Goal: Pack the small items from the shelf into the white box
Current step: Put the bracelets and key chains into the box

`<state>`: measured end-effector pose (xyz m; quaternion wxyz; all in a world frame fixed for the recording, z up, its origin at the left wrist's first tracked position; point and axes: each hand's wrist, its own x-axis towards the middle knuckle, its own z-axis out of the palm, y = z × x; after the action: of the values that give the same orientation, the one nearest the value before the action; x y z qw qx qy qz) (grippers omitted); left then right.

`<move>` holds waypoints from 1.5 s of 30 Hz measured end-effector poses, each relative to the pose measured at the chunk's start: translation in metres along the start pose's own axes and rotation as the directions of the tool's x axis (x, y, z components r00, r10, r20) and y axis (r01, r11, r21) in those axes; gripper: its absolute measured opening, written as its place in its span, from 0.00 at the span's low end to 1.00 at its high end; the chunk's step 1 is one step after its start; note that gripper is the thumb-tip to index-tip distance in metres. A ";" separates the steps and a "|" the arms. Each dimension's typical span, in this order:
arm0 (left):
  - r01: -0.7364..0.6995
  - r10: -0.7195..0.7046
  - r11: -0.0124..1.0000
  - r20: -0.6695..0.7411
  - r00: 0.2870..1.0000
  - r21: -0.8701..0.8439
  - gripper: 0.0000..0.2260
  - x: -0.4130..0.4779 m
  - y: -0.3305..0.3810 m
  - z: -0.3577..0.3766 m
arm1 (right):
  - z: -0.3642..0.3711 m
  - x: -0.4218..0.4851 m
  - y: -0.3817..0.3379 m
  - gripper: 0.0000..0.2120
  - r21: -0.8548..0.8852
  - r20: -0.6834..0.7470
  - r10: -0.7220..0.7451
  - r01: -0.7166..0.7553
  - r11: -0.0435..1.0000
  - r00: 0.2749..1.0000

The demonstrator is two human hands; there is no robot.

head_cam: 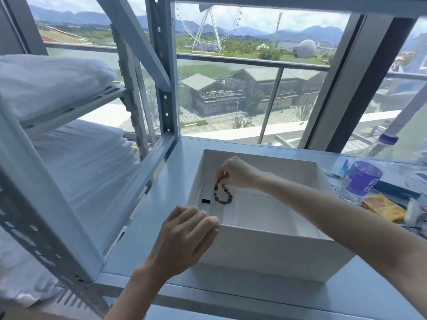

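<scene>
— Nearest item first, please.

— The left hand [184, 239], fingers curled over the near left corner of the white box [265, 255], gripping its rim. The box stands open-topped on the grey shelf [161, 199].

— Contents?

— A small black block [205, 200] on the floor of the box, against the left wall. Just beside it hangs a dark bead bracelet [223, 192], inside the box walls. Whether its lowest beads touch the floor, I cannot tell.

— Held how?

— The right hand [238, 173] reaches in over the right side and pinches the top of the loop between fingertips and thumb.

— Beyond the box?

— To the right on the same shelf: a water bottle [360, 179] with a purple label, and a yellow packet [383, 207] lying flat, both apart from the box. On the left rack, folded white bedding [46, 84] on two levels. Farthest out, through the window, a Ferris wheel [212, 26].
</scene>
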<state>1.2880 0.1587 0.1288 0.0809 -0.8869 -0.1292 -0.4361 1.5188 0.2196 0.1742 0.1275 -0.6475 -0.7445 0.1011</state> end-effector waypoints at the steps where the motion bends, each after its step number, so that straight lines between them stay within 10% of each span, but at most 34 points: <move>1: -0.013 0.013 1.000 -0.007 1.000 -0.028 0.02 -0.001 -0.004 0.001 | 0.002 0.000 0.002 0.06 -0.008 0.004 0.009 -0.009 1.000 1.000; 16: -0.011 -0.012 0.983 -0.127 0.992 -0.182 0.05 -0.004 -0.018 0.011 | 0.014 -0.017 0.009 0.10 -0.217 0.226 -0.080 0.130 0.968 0.971; 26: 0.028 -0.053 0.984 -0.143 0.988 -0.174 0.04 -0.007 -0.015 0.012 | 0.030 -0.015 0.009 0.08 -0.065 0.259 -0.166 0.189 0.980 0.951; 32: 0.026 -0.052 0.986 -0.155 0.987 -0.166 0.03 -0.007 -0.015 0.013 | 0.027 -0.021 0.014 0.15 -0.328 0.396 -0.104 0.246 0.912 0.912; 45: -0.076 0.074 0.997 0.087 0.993 0.022 0.15 0.033 0.018 0.000 | -0.018 -0.122 0.013 0.17 -0.360 0.298 -0.120 0.228 0.905 0.947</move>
<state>1.3121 0.1468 0.1543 0.1027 -0.9079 -0.1045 -0.3927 1.5530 0.1002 0.1799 -0.0975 -0.5705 -0.8151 0.0261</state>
